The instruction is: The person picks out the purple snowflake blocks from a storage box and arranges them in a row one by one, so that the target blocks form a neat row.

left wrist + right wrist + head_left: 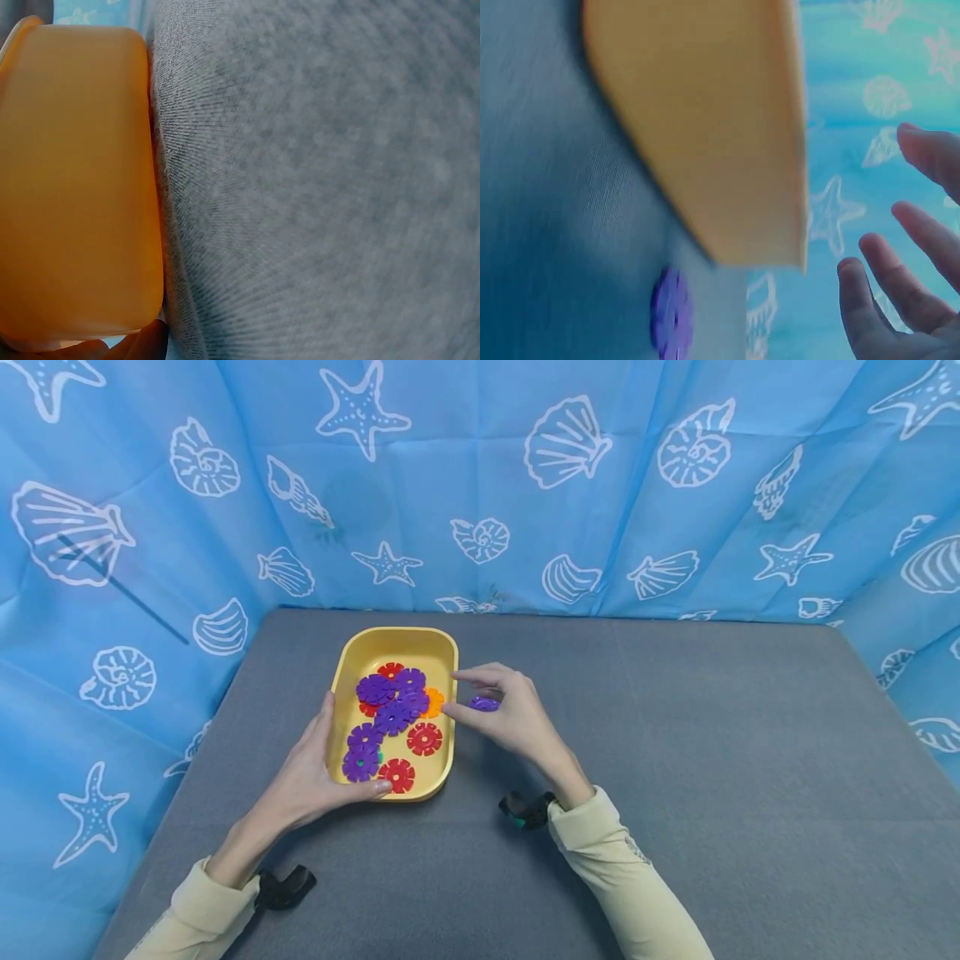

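Note:
A yellow bin (393, 647) holds several flower-shaped plastic discs: purple ones (393, 717) heaped in the middle, red ones (424, 739) near the right and front, and an orange one (434, 702) partly covered. My left hand (303, 785) grips the bin's near left corner, thumb over the front rim and fingers along the left side. My right hand (517, 718) is by the right rim, thumb and fingers spread apart with nothing between them. On the table beside it lies a purple disc (673, 311), partly hidden by the hand in the head view.
A grey cloth-covered table (712, 760) extends to the right of the bin. Blue curtain (480, 468) with white shells and starfish hangs behind and at the sides. Each wrist carries a black strap mount (285, 889).

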{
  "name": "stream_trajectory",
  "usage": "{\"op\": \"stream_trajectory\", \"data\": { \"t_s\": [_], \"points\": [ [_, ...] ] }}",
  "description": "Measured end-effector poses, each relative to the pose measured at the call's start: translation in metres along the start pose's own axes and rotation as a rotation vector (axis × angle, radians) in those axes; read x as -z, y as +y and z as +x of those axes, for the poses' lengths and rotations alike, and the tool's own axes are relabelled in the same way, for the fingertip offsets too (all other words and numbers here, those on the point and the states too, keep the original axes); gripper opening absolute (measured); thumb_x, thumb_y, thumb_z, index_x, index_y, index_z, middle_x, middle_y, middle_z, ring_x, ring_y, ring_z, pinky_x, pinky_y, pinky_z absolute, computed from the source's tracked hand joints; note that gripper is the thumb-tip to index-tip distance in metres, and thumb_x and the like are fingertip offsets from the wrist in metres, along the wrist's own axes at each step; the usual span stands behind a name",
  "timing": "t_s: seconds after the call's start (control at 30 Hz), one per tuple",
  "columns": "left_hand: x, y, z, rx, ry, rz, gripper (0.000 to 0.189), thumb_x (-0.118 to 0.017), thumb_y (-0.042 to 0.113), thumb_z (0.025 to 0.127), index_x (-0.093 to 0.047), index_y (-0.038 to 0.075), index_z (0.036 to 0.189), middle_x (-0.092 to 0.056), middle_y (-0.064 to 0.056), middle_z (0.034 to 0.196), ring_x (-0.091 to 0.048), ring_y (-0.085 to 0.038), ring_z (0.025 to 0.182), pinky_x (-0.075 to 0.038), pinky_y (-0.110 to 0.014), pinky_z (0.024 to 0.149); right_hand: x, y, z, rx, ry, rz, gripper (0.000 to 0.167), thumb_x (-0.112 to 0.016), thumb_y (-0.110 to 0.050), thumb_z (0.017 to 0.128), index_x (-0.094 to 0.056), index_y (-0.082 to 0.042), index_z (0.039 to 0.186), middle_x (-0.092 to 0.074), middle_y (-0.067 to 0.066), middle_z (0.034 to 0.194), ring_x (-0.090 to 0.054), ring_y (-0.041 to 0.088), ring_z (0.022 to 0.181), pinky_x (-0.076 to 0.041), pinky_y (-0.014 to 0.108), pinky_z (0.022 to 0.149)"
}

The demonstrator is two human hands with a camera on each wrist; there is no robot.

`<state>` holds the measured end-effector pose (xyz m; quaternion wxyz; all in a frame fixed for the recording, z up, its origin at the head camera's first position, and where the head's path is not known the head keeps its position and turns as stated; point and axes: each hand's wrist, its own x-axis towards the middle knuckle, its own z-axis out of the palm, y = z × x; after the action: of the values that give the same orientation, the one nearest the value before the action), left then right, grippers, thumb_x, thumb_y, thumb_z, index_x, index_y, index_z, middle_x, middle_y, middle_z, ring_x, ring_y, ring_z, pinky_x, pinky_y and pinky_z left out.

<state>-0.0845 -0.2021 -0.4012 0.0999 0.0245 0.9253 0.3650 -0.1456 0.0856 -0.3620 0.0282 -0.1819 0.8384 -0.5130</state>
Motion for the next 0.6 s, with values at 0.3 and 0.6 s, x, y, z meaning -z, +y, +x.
{"op": "stream_trajectory", "data": {
  "t_s": [0.3,0.6],
  "points": [
    [-0.001,-0.002,0.000,-0.003,-0.006,-0.009,0.141,-0.085,0.060,0.073,0.017,0.023,0.163,-0.009,-0.024,0.170,-0.025,-0.052,0.152,-0.038,-0.070,0.112,-0.027,-0.019,0.005,0.037,-0.110,0.157,0.043,-0.082,-0.021,0.087,-0.072,-0.011,0.128,-0.070,0.007,0.133,-0.064,0.027,0.126,-0.054,0.042,0.108],
    [0.000,-0.002,0.000,-0.013,-0.011,-0.021,0.136,-0.084,0.054,0.077,0.016,0.022,0.164,-0.011,-0.024,0.170,-0.030,-0.051,0.149,-0.044,-0.067,0.109,-0.055,-0.026,0.015,0.066,-0.147,0.125,0.051,-0.084,-0.024,0.086,-0.069,-0.011,0.133,-0.068,0.008,0.135,-0.064,0.031,0.125,-0.056,0.044,0.104]
  ]
}}
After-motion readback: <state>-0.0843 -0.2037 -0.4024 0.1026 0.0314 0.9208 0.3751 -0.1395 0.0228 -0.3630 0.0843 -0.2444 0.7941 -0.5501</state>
